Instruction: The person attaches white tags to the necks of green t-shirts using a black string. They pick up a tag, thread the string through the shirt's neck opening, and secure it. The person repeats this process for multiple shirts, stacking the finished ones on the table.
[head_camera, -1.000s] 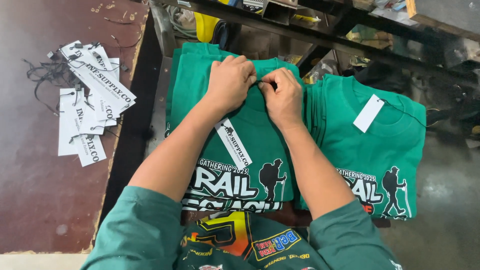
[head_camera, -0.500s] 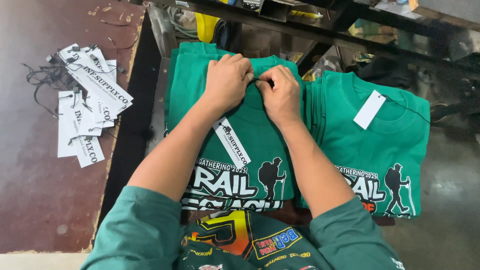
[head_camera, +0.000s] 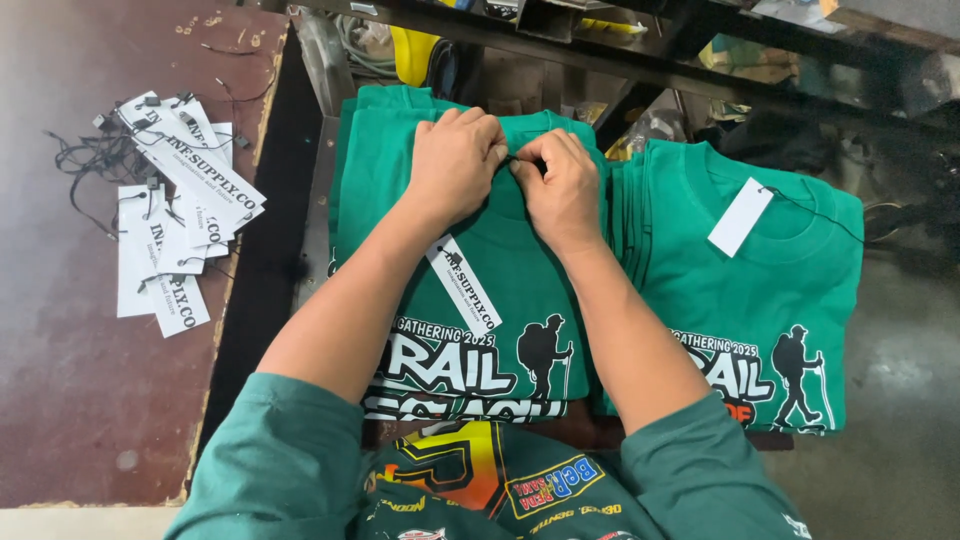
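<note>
A folded green T-shirt (head_camera: 500, 290) with a white and black hiker print lies on top of a stack in front of me. My left hand (head_camera: 455, 165) and my right hand (head_camera: 560, 185) meet at its collar, fingers pinched together on a thin black string. A white paper hang tag (head_camera: 463, 283) on that string rests on the shirt's chest, under my left forearm. The exact spot where the string meets the collar is hidden by my fingers.
A second stack of folded green T-shirts (head_camera: 770, 300) lies to the right with a blank white tag (head_camera: 741, 216) on top. A pile of white hang tags (head_camera: 180, 205) with black strings sits on the dark red table (head_camera: 90, 400) at left. A cluttered dark shelf (head_camera: 650, 50) runs behind.
My hands have stayed at the collar, fingers working slightly. The view has shifted a little; the shirts and tags have not moved.
</note>
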